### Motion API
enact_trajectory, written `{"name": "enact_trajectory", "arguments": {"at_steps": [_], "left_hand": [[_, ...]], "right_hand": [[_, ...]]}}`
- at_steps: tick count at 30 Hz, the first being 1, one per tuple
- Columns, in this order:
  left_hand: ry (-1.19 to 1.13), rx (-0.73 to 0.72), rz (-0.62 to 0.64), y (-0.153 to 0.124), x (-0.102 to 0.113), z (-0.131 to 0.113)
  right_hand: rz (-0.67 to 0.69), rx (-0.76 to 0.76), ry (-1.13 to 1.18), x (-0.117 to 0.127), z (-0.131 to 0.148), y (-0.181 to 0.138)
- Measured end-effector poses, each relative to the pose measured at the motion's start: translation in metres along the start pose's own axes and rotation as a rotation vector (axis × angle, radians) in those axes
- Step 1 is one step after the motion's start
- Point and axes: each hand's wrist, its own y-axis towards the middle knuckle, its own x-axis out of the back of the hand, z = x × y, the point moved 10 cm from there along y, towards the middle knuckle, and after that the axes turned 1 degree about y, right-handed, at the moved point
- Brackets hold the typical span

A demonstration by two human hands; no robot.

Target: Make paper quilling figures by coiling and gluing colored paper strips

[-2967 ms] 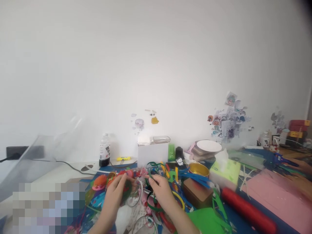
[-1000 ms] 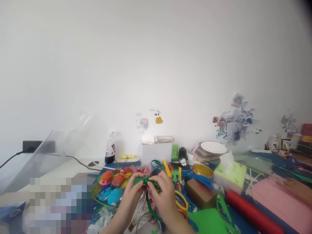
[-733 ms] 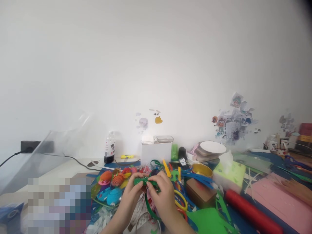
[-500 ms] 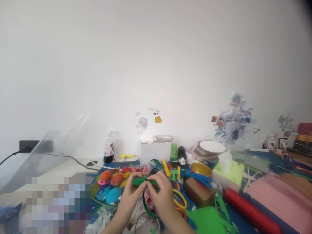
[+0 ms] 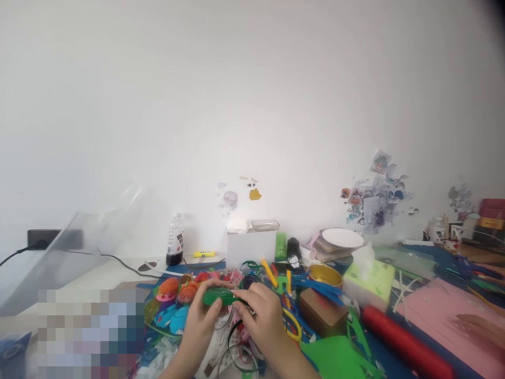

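Two hands are pinching one green coil [image 5: 218, 296] lying crosswise: left hand [image 5: 201, 319] gripping its left end, right hand [image 5: 258, 316] its right.

The left hand [image 5: 201, 322] and right hand [image 5: 260, 318], earlier apart over the clutter, are now closing together on a green coiled piece [image 5: 218, 296], which is sliding leftward between the fingertips and bulging thicker beside the left thumb.
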Motion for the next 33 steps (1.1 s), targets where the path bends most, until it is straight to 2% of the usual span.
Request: {"name": "enact_trajectory", "arguments": {"at_steps": [7,14,17,20,22,26,33], "left_hand": [[-0.041,0.028,0.029,0.001,-0.001,0.007],[0.040,0.020,-0.016,0.000,-0.002,-0.005],[0.087,0.089,0.044,0.002,-0.010,0.000],[0.111,0.198,0.159,0.004,-0.020,0.014],[0.145,0.237,0.190,0.006,-0.021,0.023],[0.188,0.270,0.151,0.010,-0.012,0.032],[0.134,0.340,0.091,0.007,-0.009,0.030]], "right_hand": [[0.013,0.018,-0.006,0.000,0.004,-0.001],[-0.012,-0.113,0.227,-0.006,-0.012,-0.003],[-0.006,-0.200,0.308,-0.013,-0.026,-0.005],[-0.019,-0.282,0.334,-0.014,-0.042,-0.005],[-0.021,-0.329,0.370,-0.016,-0.050,-0.005],[-0.002,-0.359,0.447,-0.019,-0.059,-0.005],[0.109,-0.328,0.469,-0.024,-0.056,-0.001]]}}
